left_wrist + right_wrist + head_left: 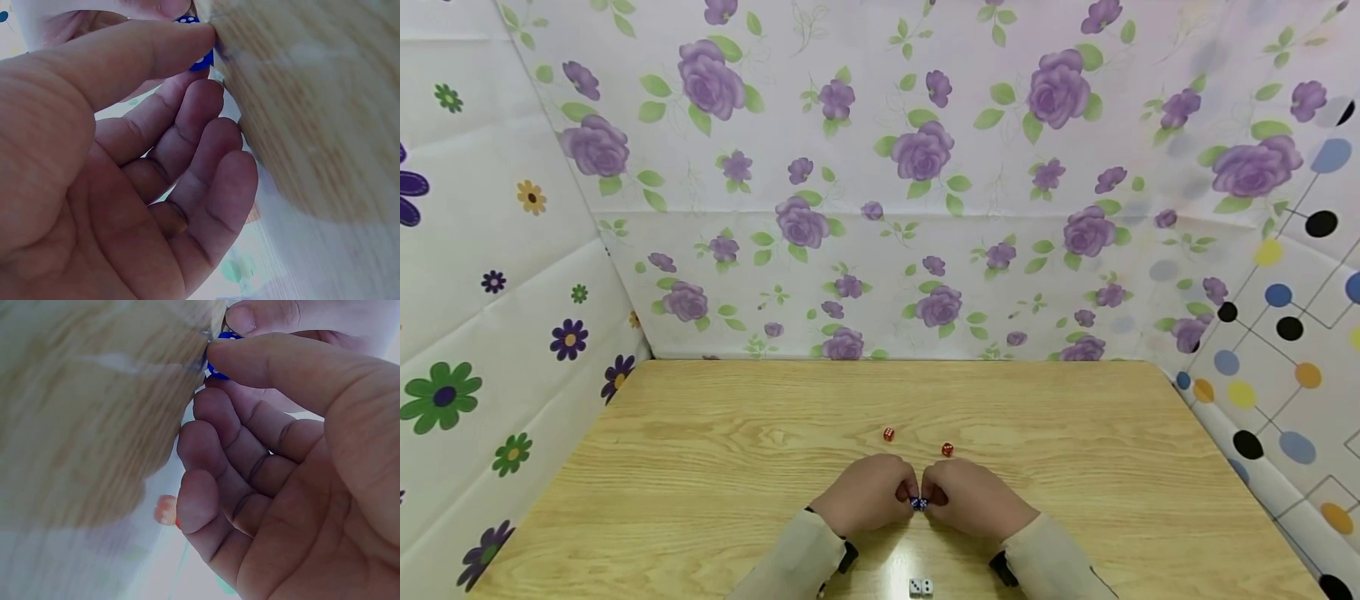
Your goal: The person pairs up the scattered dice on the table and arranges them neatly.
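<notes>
Two blue dice with white dots sit side by side at the middle of the table. My left hand [871, 493] pinches the left blue die [914, 503] between thumb and index finger. From the other side, my right hand [973, 498] pinches the right blue die [923, 504] in the same manner. The left wrist view shows a blue die [203, 61] partly hidden behind the thumb. In the right wrist view a blue die [217, 370] shows beside the thumb tip, close to the wooden surface.
Beyond the hands lie two red dice, one red die [889, 434] to the left and another red die [947, 449] to the right. Nearer the body, a white die [915, 587] touches a second white die [927, 587]. Patterned cloth surrounds the wooden table [737, 417].
</notes>
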{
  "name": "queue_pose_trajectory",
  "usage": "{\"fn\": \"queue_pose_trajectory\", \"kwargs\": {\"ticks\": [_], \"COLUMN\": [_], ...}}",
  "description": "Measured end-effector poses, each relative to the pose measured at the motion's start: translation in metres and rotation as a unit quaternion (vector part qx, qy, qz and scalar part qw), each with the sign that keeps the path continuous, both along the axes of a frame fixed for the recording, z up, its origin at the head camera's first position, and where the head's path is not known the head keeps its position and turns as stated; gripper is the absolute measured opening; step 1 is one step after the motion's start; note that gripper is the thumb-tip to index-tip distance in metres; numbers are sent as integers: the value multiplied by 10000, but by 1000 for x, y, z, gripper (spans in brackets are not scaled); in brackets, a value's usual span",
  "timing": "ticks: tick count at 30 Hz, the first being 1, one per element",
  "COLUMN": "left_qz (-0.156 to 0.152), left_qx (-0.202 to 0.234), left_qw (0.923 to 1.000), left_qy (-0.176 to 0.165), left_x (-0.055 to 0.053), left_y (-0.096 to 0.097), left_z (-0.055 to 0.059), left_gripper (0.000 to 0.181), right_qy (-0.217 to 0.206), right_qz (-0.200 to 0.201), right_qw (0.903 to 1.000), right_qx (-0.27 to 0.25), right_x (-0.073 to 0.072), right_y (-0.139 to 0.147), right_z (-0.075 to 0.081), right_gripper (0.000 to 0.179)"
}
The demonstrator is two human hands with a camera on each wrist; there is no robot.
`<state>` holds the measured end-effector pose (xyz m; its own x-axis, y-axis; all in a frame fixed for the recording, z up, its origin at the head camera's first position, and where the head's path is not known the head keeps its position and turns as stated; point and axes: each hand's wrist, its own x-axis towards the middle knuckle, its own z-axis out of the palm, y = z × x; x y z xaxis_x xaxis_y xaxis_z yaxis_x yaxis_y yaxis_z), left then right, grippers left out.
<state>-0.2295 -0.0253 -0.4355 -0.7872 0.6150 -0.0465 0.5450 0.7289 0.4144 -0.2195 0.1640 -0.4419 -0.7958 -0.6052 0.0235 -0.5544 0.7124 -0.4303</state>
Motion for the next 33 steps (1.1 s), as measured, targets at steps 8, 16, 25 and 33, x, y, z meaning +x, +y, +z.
{"fn": "queue_pose_trajectory", "kwargs": {"ticks": [8,16,25,33], "left_qz": [50,148,631,880], "left_qx": [-23,210,713,787], "left_qw": [10000,9992,9951,9929], "left_qy": [-74,-312,-277,-153], "left_x": [1,-2,-12,-12], "left_y": [0,-9,-40,-53], "left_z": [1,2,26,39], "left_gripper": [7,16,23,34], "right_qy": [-179,-379,-332,-86], "right_qz": [-2,12,-548,-1072], "right_qw": [9998,9991,9975,9940], "right_qx": [-62,-162,-305,-180], "right_x": [0,-1,-6,-8], "right_y": [0,10,42,50], "right_z": [1,3,24,33], "right_gripper": [10,8,5,14]}}
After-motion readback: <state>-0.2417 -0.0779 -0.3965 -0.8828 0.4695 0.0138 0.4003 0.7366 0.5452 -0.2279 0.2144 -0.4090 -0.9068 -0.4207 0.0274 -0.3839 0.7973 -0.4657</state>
